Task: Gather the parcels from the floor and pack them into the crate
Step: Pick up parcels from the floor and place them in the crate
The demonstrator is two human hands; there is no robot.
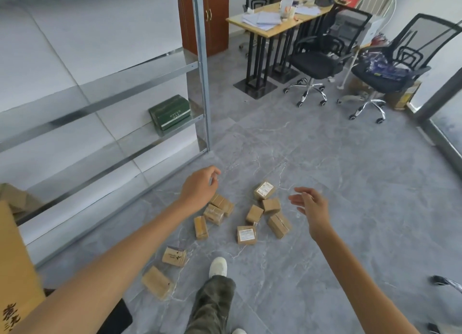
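Parcels (246, 235) all lying on floor (337, 163), about ten small brown boxes: main cluster ahead of white shoe (218, 266), two more nearer, toward left. Step in hand: reach for first pick-up, nothing gathered so far, as I judge. Left hand (200, 188) over left part of cluster, fingers (213, 171) loosely curled, holding nothing. Right hand (311, 206) just right of cluster, fingers relaxed, spread, also empty. Big brown carton (12, 258) at left edge, probably crate; inside hidden. Next move: bend lower, grip nearest parcel with each hand, carry left to carton.
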